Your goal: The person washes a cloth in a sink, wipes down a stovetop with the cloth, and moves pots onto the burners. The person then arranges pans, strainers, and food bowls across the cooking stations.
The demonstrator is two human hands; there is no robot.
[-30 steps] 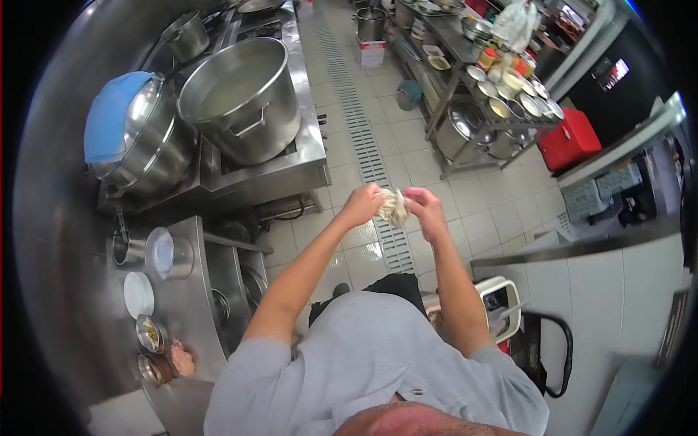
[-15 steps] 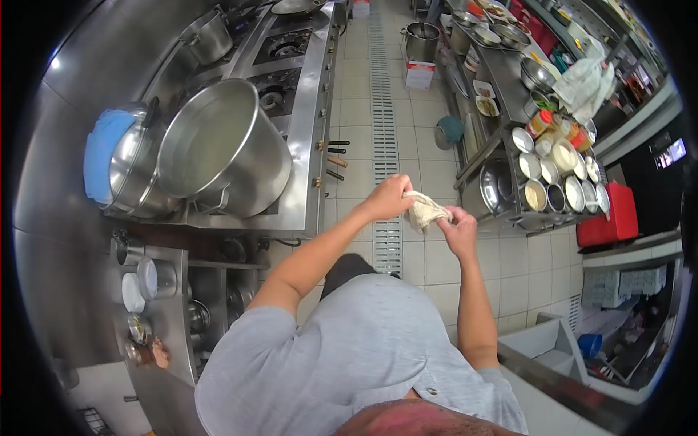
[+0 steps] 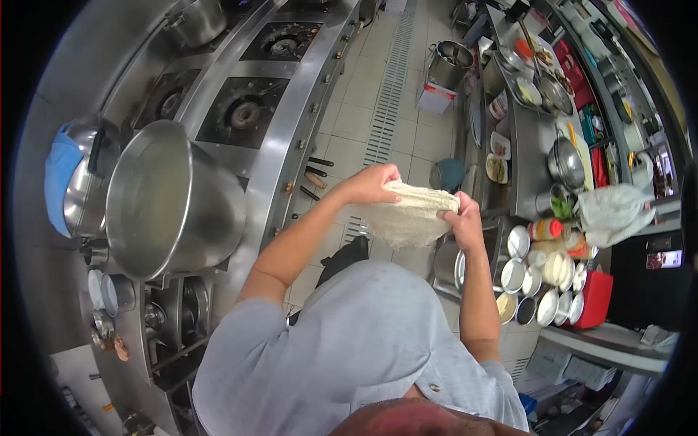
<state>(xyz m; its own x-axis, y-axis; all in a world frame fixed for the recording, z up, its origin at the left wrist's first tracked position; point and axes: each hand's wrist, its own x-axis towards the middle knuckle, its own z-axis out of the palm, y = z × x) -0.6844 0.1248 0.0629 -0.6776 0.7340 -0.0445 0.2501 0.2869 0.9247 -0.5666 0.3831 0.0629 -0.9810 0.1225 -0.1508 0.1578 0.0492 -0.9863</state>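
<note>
A cream-coloured cloth [image 3: 411, 216] hangs stretched between my two hands, in front of my body and above the floor. My left hand [image 3: 368, 184] is closed on its left upper corner, thumb on top. At the other end my right hand [image 3: 465, 218] pinches the right upper corner. The lower part of the cloth is blurred and drapes down loosely. To the left of my hands stands a large steel stockpot [image 3: 196, 211] with cloudy liquid inside.
A gas stove [image 3: 243, 116] runs along the left, with knob handles at its edge. On the right, a steel counter [image 3: 523, 145] carries bowls and several seasoning tubs [image 3: 512, 275]. A floor drain grate [image 3: 389, 94] runs ahead. A pot [image 3: 451, 69] sits on a box in the aisle.
The cloth was bunched up between my hands and is now spread out wide. My hands have moved apart, and the view has turned and shifted toward the stove.
</note>
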